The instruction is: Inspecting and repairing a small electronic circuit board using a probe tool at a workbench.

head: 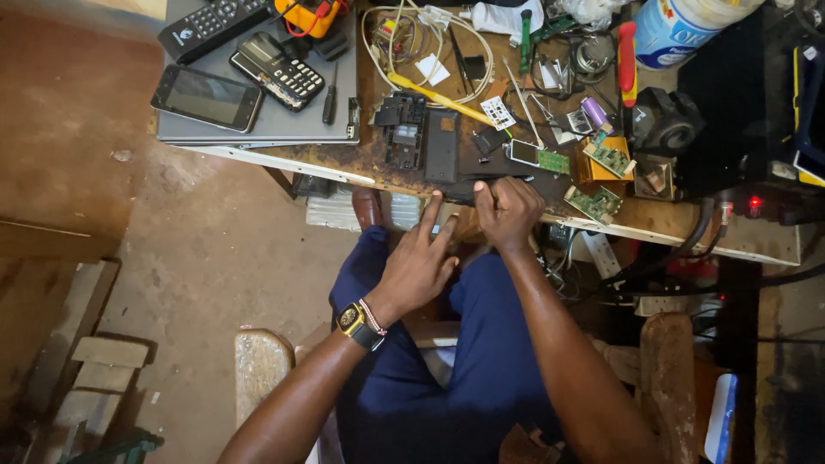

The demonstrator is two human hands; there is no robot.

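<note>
Head view looks down on a rusty worktop (378,159) crowded with phone parts, with the person's blue-trousered legs (481,361) below its front edge. A grey laptop (275,120) lies shut on the worktop's left end and carries a smartphone (208,97), a keypad phone (277,70), a black handset (210,24) and a small screwdriver (330,101). A white tub (687,26) stands at the worktop's far right corner, with a red-handled tool (626,53) just left of it.

Near the worktop's middle front lie a black phone frame (402,131) and a black cover (442,144), side by side. Right of these lie a small phone screen (522,152) and green circuit boards (595,203). A yellow tool (434,94) lies slantwise behind the frame.

The right hand (509,210) is clenched at the worktop's front edge, knuckles up; whether it grips anything cannot be told. The left hand (419,262) is released, fingers spread, its fingertips reaching the same edge just left of the right hand. A watch (352,320) sits on the left wrist.
</note>
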